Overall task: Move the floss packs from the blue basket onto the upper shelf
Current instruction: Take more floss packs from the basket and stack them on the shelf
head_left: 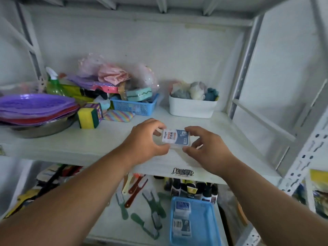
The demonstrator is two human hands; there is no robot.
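A clear floss pack with a blue and white label is held flat over the front of the white upper shelf. My left hand pinches its left end and my right hand grips its right end. Whether the pack touches the shelf board I cannot tell. On the lower shelf, the blue basket holds two more floss packs, one at its back and one in front of it.
At the back of the upper shelf stand a small blue mesh basket with sponges, a white tub of cloths, a yellow-green sponge and purple plates over a steel bowl. Combs and dark bottles lie on the lower shelf.
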